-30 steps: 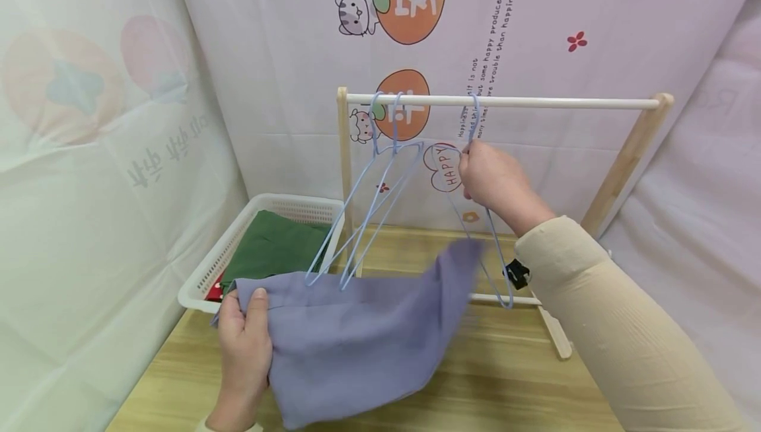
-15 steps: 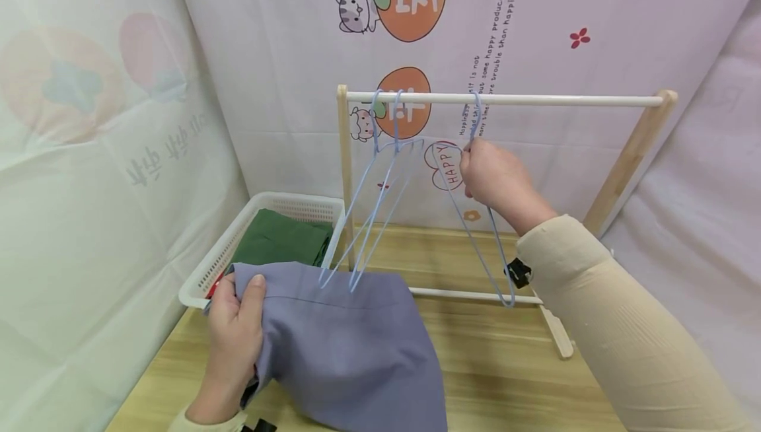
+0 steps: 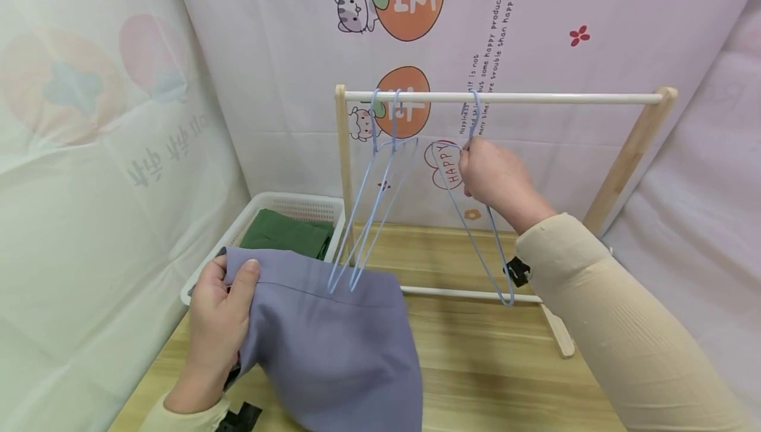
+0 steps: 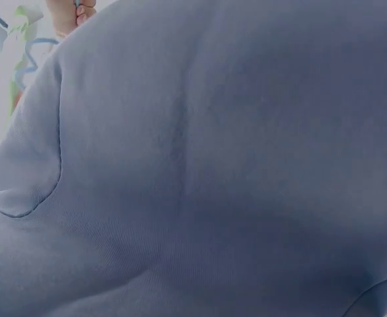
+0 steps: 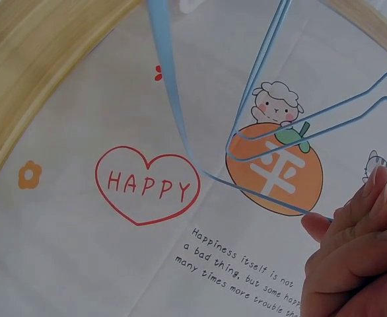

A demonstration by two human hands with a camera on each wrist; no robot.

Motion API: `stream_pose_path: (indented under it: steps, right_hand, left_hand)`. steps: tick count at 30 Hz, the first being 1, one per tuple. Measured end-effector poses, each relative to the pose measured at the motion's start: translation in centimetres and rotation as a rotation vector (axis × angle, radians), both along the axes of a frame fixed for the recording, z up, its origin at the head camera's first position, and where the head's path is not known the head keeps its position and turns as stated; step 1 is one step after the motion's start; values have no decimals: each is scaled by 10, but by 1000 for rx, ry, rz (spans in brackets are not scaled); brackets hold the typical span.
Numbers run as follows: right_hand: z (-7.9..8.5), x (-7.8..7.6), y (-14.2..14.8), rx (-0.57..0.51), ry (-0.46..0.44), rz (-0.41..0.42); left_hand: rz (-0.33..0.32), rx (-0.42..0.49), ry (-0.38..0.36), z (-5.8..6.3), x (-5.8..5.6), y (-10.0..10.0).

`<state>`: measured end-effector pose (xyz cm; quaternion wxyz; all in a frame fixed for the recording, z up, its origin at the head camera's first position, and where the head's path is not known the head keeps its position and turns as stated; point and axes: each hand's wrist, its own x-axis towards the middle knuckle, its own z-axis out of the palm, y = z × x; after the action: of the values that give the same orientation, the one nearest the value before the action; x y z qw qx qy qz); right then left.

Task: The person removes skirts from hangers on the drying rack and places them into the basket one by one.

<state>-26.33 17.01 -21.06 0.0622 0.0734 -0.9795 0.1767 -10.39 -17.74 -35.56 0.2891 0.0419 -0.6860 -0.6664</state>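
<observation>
My left hand (image 3: 217, 316) pinches the upper left corner of a greyish-purple garment (image 3: 333, 353), thumb in front. The cloth hangs down over the table, a stitched seam running below its top edge; its kind is not clear. My right hand (image 3: 496, 174) grips a light blue wire hanger (image 3: 477, 111) just below the hook, which sits over the rack's top bar (image 3: 565, 98). In the right wrist view the curled fingers (image 5: 352, 264) hold that hanger's wire (image 5: 170, 86). Garment cloth (image 4: 180, 158) fills most of the left wrist view.
Two more blue hangers (image 3: 380, 197) hang at the rack's left end, their lower corners overlapping the garment. Behind my left hand stands a white basket (image 3: 297, 196) with folded green cloth (image 3: 288, 230). A printed white curtain (image 3: 523, 36) surrounds the wooden table (image 3: 487, 366).
The garment's loose right side has swung down and now hangs. My left hand has moved left and slightly up with it. The right hand stays on its hanger.
</observation>
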Motion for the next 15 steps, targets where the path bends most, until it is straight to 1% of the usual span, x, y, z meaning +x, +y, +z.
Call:
stream_pose_path:
  steps: [8, 10, 15]
  right_hand:
    - [0, 0, 0, 0, 0, -2]
    - [0, 0, 1, -1, 1, -2]
    - [0, 0, 0, -4, 0, 3]
  left_hand:
    - [-9, -79, 9, 20, 3, -8]
    - [4, -112, 3, 25, 4, -10]
    - [56, -243, -13, 35, 7, -16]
